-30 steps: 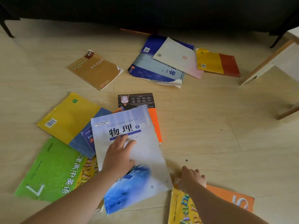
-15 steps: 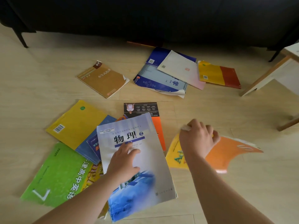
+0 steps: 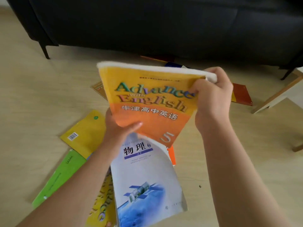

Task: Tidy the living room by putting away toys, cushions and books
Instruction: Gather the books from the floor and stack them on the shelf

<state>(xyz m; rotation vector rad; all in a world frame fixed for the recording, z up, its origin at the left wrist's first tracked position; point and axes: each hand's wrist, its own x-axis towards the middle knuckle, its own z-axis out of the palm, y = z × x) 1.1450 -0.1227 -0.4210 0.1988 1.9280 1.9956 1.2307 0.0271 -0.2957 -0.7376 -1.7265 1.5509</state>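
Note:
Both hands hold up a yellow-and-orange English textbook (image 3: 150, 102), numbered 5, with its cover facing me. My right hand (image 3: 213, 97) grips its top right corner. My left hand (image 3: 118, 126) grips its lower left edge, thumb on the cover. A pale blue physics book (image 3: 146, 177) with a satellite picture curls up from below my left hand; I cannot tell whether that hand holds it too. On the floor to the left lie a yellow book (image 3: 85, 133) and a green book (image 3: 62, 174).
A dark sofa (image 3: 164, 22) on thin black legs fills the back, with a book edge (image 3: 155, 58) under it. More books lie behind the raised one: brown (image 3: 98, 89), red and yellow (image 3: 241, 94). A white wooden-legged table (image 3: 278, 97) stands at the right.
My right hand lifted the English book off the floor and swung it up in front of me. My left hand left the physics book's cover and took the English book's lower edge.

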